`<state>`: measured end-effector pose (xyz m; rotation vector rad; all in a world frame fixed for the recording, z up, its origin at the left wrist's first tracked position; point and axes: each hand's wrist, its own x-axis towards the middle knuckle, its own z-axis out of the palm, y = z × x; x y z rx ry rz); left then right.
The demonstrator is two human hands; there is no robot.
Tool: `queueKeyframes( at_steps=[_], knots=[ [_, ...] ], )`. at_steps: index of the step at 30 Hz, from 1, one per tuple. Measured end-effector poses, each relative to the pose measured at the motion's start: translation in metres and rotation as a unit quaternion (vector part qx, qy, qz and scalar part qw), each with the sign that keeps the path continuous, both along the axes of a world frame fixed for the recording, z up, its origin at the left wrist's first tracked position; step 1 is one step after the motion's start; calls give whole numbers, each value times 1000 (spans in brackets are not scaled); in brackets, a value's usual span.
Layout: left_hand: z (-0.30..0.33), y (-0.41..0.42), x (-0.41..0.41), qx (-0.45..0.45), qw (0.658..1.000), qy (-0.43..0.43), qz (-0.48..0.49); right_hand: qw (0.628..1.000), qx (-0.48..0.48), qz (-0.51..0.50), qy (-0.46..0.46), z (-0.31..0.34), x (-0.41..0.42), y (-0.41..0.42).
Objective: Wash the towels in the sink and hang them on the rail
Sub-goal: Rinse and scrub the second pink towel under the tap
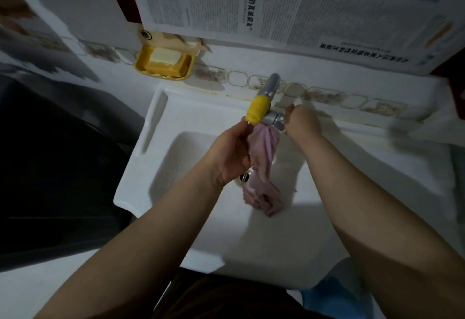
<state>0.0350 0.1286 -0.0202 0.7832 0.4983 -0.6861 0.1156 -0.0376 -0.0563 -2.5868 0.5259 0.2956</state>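
A pink towel [264, 147] hangs bunched under the tap and trails down into the white sink [176, 157], its lower end crumpled near the drain. My left hand [231, 152] grips the towel's upper part just below the tap's yellow spout tip [257, 107]. My right hand [300, 123] holds the metal tap handle [275, 120] to the right of the spout. No running water is visible. No rail is in view.
A yellow soap dish [163, 63] with a pale soap bar is fixed to the wall left of the tap. Newspaper sheets [276, 4] cover the wall above. A dark object [50, 167] stands left of the sink.
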Motion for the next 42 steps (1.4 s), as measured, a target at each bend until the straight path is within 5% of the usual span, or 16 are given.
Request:
queueKeyframes(
  at_steps=[11, 31, 36, 40, 42],
  knots=[
    [7, -2, 1, -27, 999, 18, -8, 973, 209, -58, 76, 9, 5, -16],
    [10, 6, 1, -13, 1000, 19, -4, 949, 262, -148, 91, 6, 20, -17],
    [2, 12, 3, 35, 999, 15, -20, 950, 188, 6, 250, 41, -16, -2],
    [-2, 19, 6, 105, 992, -5, -75, 930, 300, 197, 80, 45, -52, 27],
    [-3, 23, 7, 146, 984, -20, -101, 932, 293, 212, 28, 40, -61, 38]
  ],
)
